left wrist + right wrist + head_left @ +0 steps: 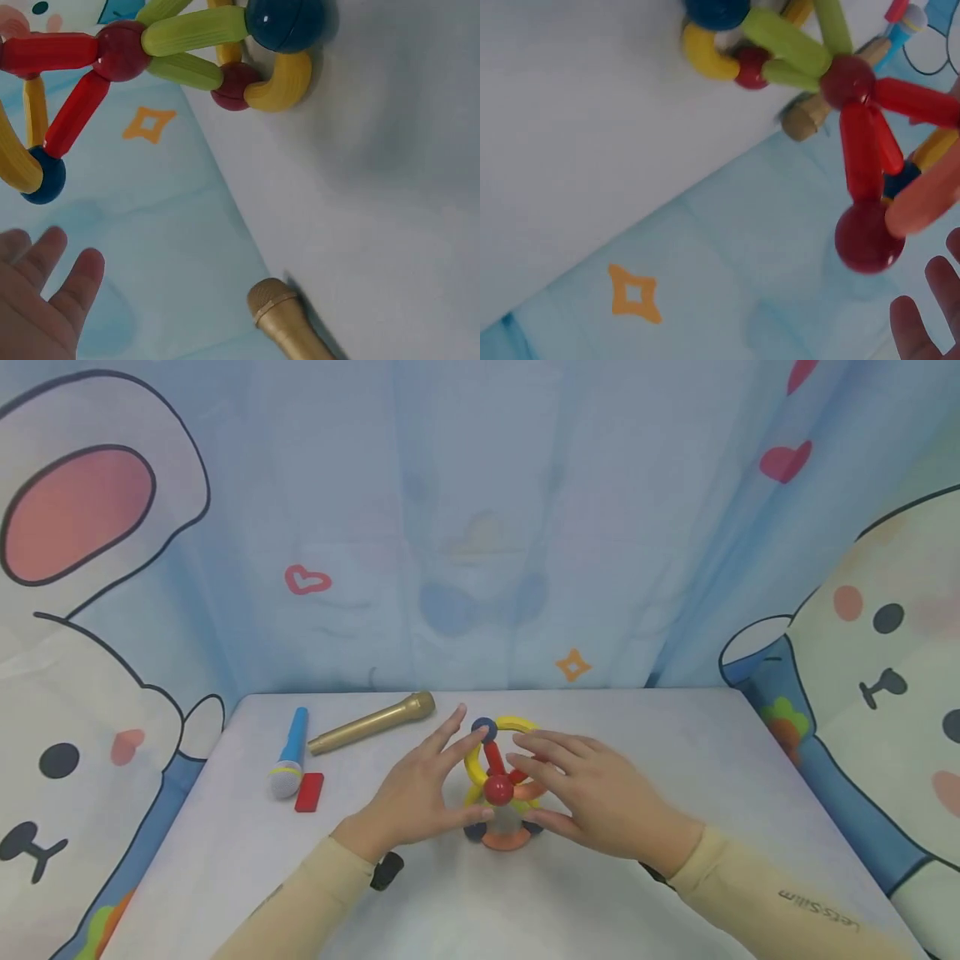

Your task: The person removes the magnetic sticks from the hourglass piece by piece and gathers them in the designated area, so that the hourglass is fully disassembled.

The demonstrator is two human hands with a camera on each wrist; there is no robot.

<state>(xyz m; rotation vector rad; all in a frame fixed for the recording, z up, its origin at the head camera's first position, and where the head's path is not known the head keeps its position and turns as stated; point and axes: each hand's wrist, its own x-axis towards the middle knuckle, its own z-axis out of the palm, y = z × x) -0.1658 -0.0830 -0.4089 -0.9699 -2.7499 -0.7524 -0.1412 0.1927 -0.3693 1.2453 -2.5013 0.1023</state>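
two hands around one rod-and-ball toy

we count one colourful plastic structure of rods and balls (pixel 501 785), standing on the white table (pixel 675 752) between our two hands. our left hand (pixel 420 793) sits at its left side, fingers spread and straight, the thumb tip against the lower part. our right hand (pixel 592 793) sits at its right, fingers extended and touching the rods. neither hand curls around it. to the left lie one gold toy microphone (pixel 372 723), one blue toy microphone (pixel 290 765) and one small red flat block (pixel 309 792).
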